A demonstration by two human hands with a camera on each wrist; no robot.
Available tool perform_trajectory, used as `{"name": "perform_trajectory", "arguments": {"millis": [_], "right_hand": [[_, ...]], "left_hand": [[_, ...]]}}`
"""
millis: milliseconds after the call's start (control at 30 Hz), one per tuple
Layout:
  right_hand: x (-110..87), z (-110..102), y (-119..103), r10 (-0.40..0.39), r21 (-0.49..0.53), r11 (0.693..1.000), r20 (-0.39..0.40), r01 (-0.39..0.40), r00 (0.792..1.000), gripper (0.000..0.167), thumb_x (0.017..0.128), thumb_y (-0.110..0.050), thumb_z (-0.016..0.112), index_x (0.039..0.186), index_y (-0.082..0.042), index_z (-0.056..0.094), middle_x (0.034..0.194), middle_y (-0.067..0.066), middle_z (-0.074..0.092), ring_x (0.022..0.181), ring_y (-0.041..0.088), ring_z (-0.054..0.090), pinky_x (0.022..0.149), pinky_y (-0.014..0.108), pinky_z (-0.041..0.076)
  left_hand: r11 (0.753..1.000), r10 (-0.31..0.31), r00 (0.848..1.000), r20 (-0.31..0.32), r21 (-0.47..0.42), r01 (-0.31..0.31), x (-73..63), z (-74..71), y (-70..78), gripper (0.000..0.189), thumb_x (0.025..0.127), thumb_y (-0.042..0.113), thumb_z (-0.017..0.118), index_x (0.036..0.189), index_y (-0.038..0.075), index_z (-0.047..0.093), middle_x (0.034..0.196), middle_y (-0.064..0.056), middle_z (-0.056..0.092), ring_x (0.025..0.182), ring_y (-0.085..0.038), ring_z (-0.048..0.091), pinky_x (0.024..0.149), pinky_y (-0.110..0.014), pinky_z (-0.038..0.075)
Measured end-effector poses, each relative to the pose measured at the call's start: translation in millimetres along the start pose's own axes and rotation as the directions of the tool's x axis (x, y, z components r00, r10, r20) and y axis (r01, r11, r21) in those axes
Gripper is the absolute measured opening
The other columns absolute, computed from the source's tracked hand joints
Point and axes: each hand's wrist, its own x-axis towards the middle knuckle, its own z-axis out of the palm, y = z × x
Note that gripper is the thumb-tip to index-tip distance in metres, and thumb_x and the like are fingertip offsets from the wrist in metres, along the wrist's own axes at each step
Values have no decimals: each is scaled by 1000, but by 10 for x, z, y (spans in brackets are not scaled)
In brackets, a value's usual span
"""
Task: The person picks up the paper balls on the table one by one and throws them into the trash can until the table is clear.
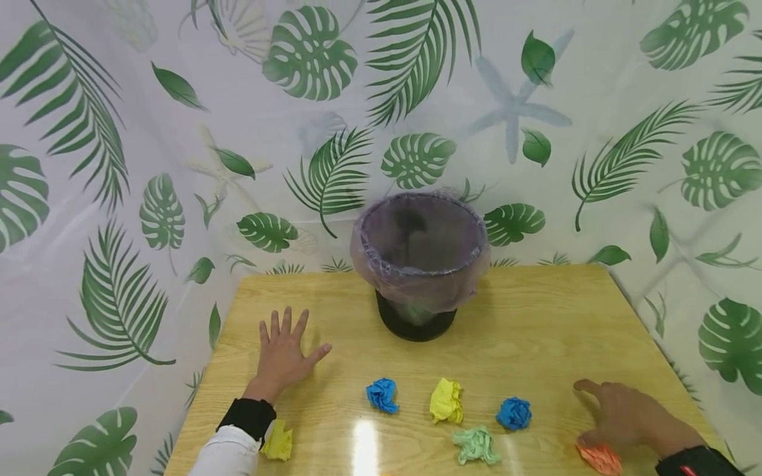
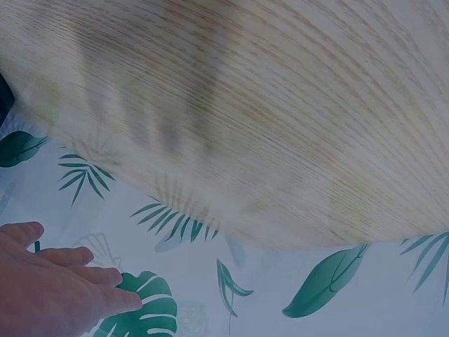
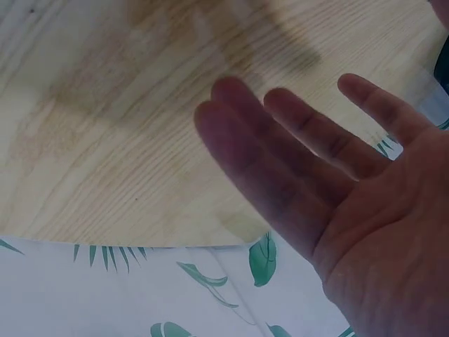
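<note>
My left hand point(image 1: 283, 357) is spread above the left side of the table, fingers apart and holding nothing. A yellow crumpled paper point(image 1: 278, 441) lies beside its wrist, partly hidden. On the right, my right hand point(image 1: 628, 413) hovers near an orange crumpled paper point(image 1: 600, 457), partly covered from view. The right wrist view shows that palm with extended fingers point(image 3: 263, 168) and nothing in them. Between the hands lie a blue paper ball point(image 1: 382, 395), a yellow one point(image 1: 446, 400), a light green one point(image 1: 475, 445) and another blue one point(image 1: 514, 414).
A dark bin point(image 1: 417, 324) lined with a translucent purple bag point(image 1: 417, 287) stands upright at the table's back middle. The wooden table point(image 1: 536, 317) meets leaf-printed sheeting point(image 1: 238, 119) behind and at both sides. A sliver of orange shows at the front edge of the head view.
</note>
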Motion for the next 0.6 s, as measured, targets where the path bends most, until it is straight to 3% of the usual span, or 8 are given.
{"name": "perform_trajectory", "arguments": {"millis": [100, 200, 433, 600], "right_hand": [[30, 42, 8, -10, 65, 998, 22, 9, 1000, 76, 76, -51, 88, 132, -9, 61, 99, 13, 69, 88, 35, 66, 75, 55, 54], [41, 89, 19, -46, 157, 987, 41, 39, 998, 59, 78, -42, 88, 123, -12, 66, 82, 3, 64, 71, 22, 57, 66, 44, 50], [39, 137, 72, -178, 278, 946, 27, 164, 984, 34, 82, -24, 87, 108, -10, 71, 92, 6, 65, 63, 11, 51, 59, 31, 47], [40, 144, 71, -205, 305, 932, -3, 196, 979, 19, 81, -14, 87, 92, -12, 73, 85, 2, 62, 63, 7, 54, 54, 28, 46]], "left_hand": [[1000, -4, 1000, 8, 5, 4, -4, -8, 5, 96, 93, 70, 58, 163, 12, 29, 166, -29, 17, 153, -53, 5, 119, -70, -5], [1000, -6, 1000, 12, 8, 6, -2, -17, 10, 96, 92, 71, 58, 163, 12, 29, 167, -28, 16, 153, -53, 4, 119, -69, -6], [1000, -1, 1000, 2, 21, 1, 13, -11, 8, 96, 92, 71, 58, 163, 12, 31, 166, -29, 18, 153, -53, 5, 119, -69, -5], [1000, -3, 1000, 3, 28, 3, 15, -9, 8, 95, 93, 71, 57, 163, 14, 30, 166, -29, 19, 153, -53, 5, 120, -69, -4]]}}
